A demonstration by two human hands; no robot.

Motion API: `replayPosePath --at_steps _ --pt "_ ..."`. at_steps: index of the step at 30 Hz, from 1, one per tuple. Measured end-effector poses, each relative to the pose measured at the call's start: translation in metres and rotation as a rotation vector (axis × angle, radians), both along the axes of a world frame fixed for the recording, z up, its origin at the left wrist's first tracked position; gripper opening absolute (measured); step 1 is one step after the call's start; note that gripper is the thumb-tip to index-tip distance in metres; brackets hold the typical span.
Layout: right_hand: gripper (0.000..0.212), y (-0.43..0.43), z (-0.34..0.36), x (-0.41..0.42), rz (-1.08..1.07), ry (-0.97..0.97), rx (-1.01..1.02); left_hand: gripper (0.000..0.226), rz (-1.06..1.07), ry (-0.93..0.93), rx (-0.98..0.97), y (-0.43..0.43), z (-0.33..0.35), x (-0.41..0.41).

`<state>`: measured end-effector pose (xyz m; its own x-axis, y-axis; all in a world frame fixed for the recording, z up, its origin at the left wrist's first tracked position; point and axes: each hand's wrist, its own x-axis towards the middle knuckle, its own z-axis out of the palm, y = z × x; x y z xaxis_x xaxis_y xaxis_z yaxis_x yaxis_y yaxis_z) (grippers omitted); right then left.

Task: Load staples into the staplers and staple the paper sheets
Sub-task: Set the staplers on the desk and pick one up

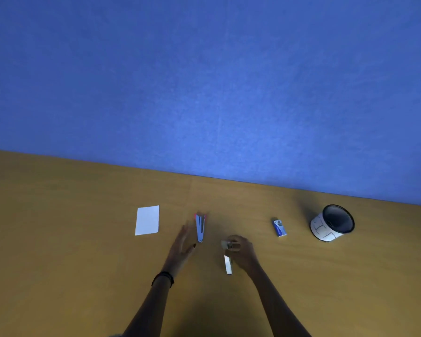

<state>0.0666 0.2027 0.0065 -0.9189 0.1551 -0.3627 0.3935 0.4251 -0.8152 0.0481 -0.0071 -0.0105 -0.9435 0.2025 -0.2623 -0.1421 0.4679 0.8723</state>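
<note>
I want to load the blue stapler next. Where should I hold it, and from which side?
Probably across the long sides of the blue stapler, near its narrow end closest to you, coming from the left: the left hand lies open right beside it, and the far end looks splayed into a V, awkward to pinch.

A white paper sheet (147, 220) lay flat on the bench (83, 239), farthest left. To its right a pink stapler (200, 227) lay opened out, grey channel up. A silver stapler (228, 264) lay nearer. The right hand (241, 251) pinched a blurred silvery piece (229, 244). A blue-and-white staple box (279, 228) lay farther right.
</note>
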Motion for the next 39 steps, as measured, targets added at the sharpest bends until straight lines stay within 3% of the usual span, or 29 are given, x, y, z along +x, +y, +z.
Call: replayPosePath --at_steps 3,7,11,18,23,28,32,39 --pt "0.037 0.000 0.010 0.002 -0.096 0.058 -0.058 0.058 0.242 0.180 0.084 0.022 0.021 0.011" --pt "0.038 -0.006 0.030 0.002 -0.152 0.186 -0.048 0.044 0.188 0.180 0.015 0.066 0.044 0.021" --pt "0.032 -0.011 0.050 0.010 -0.081 0.345 0.114 0.008 0.220 0.198 0.022 0.091 0.058 0.024" --pt "0.036 -0.002 0.071 0.030 -0.031 0.443 0.174 0.011 0.192 0.245 0.121 0.097 0.075 0.034" --pt "0.040 0.008 0.083 0.033 -0.026 0.371 0.044 0.015 0.247 0.242 0.189 0.103 0.089 0.041" --pt "0.011 0.017 0.093 0.034 0.008 0.318 0.011 0.024 0.230 0.282 0.177 0.105 0.103 0.044" --pt "0.011 0.018 0.099 0.039 0.049 0.344 0.067 0.023 0.215 0.362 0.131 0.109 0.108 0.048" --pt "0.009 0.019 0.102 0.053 -0.017 0.402 0.037 0.020 0.201 0.281 0.221 0.113 0.110 0.050"
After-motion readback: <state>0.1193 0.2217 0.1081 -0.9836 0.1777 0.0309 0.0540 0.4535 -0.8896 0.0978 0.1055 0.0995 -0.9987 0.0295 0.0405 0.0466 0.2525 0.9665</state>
